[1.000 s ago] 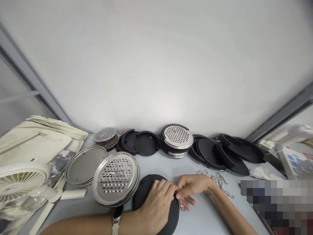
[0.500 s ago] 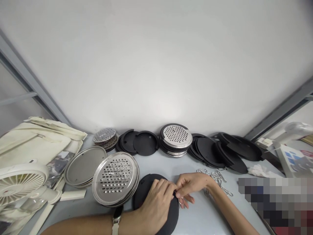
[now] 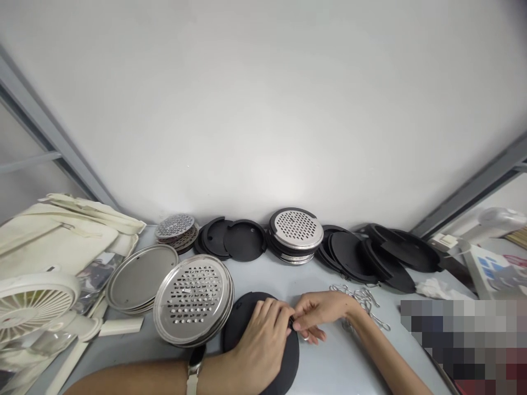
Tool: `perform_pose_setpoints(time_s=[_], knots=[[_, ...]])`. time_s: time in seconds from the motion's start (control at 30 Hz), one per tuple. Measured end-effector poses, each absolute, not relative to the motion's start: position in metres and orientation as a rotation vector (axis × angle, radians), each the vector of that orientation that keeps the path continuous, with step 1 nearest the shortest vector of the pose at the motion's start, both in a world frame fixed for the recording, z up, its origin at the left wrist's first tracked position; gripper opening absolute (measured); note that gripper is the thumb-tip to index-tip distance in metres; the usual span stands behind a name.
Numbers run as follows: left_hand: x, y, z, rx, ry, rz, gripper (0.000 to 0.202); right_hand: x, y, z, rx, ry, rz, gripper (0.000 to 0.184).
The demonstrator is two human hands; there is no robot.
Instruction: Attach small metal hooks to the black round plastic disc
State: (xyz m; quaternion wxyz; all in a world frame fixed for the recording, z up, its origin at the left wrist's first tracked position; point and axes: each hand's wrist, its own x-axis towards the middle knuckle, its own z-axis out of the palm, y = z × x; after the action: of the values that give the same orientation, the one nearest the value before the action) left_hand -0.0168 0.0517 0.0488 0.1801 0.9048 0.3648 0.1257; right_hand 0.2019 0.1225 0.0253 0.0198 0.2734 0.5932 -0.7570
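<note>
A black round disc (image 3: 242, 321) lies flat on the grey table in front of me. My left hand (image 3: 263, 343) rests on top of it, fingers curled over its right edge. My right hand (image 3: 319, 315) meets it there, thumb and fingers pinched at the disc's rim on a small metal piece that I cannot make out clearly. A pile of loose wire clips (image 3: 362, 302) lies just behind my right wrist. I wear a watch (image 3: 196, 362) on the left wrist.
A stack of perforated steel grater discs (image 3: 191, 299) sits left of the black disc, plain steel plates (image 3: 140, 277) beyond it. Along the wall stand more black discs (image 3: 242, 240), a steel-topped stack (image 3: 297, 230) and black rims (image 3: 382, 258). A white fan (image 3: 35, 307) and cloth bag (image 3: 53, 236) fill the left.
Both hands stay at the disc's right edge; the fingers shift slightly as they work the small piece. The view drifts a little.
</note>
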Motion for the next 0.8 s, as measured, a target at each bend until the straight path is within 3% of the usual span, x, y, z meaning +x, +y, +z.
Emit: perform_pose_setpoints(time_s=[0.8], knots=[[-0.0166,0.0547,0.0463,2.515,0.948,0.391,0.032,0.2019,0.1223,0.0214,0.840,1.847,-2.386,0.047]])
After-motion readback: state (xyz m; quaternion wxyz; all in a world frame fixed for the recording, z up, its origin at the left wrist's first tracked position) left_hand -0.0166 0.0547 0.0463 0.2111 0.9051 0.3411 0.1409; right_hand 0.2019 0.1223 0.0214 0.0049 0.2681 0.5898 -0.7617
